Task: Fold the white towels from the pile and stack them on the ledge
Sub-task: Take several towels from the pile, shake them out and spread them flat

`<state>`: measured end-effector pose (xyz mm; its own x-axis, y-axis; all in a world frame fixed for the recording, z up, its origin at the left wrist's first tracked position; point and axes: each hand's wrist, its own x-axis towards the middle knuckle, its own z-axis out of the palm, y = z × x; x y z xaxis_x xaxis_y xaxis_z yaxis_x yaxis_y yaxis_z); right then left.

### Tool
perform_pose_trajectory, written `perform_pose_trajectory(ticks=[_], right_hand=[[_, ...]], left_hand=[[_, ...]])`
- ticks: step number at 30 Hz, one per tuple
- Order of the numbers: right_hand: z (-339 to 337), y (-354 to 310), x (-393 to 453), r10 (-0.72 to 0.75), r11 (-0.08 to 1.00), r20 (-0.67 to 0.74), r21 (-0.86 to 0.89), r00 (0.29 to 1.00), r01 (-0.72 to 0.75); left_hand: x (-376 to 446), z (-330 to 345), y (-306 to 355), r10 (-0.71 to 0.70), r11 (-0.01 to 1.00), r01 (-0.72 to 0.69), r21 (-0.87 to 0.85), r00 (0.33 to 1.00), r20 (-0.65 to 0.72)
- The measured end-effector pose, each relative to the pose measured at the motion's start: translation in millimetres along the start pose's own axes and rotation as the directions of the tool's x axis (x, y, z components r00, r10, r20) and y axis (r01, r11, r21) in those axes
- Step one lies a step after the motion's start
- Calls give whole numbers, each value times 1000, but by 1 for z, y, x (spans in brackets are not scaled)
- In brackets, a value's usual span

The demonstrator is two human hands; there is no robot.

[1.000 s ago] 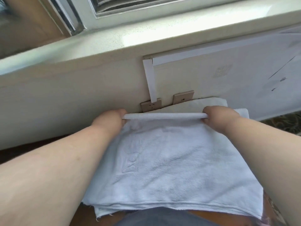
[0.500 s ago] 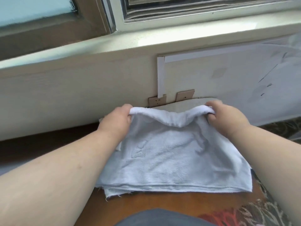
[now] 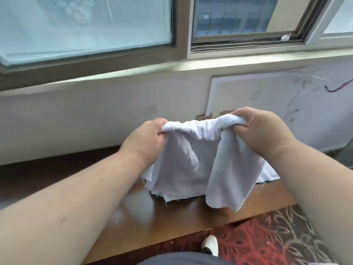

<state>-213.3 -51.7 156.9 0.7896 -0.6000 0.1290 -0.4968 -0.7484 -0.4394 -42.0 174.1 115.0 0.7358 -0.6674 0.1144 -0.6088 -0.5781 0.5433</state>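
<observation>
Towel [image 3: 193, 161] now lifted off desk [image 3: 145, 211]; left hand [image 3: 148, 139] and right hand [image 3: 261, 131] both clenched on its folded edge; I'd carry it to ledge [image 3: 114, 77].

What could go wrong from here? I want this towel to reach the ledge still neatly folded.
The white towel is bunched between the left hand and right hand, its layers hanging unevenly, so the fold may come apart. One loose flap near the right hand droops lower and could drag on the wooden surface.
</observation>
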Motion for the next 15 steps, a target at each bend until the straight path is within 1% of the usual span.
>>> perform_pose_trajectory(ticks=[2,6,9,12,15], right_hand=[[-6,-36,-22,-30,1000,-15,-4,999,30],[-1,-108,-52,-126,992,-57,17,990,128],[17,-161,-66,-212,976,-45,37,976,214],[35,-207,-73,-311,949,-20,55,950,312],[45,-246,-73,-384,919,21,101,923,380]], left_hand=[[-34,-33,-20,6,1000,-5,18,999,-42],[-87,-97,-53,-23,998,32,47,984,-176],[-119,-136,-71,-60,998,67,15,959,-276],[-150,-172,-89,-95,994,107,15,933,-347],[-180,-208,-111,-175,979,203,22,889,-423]])
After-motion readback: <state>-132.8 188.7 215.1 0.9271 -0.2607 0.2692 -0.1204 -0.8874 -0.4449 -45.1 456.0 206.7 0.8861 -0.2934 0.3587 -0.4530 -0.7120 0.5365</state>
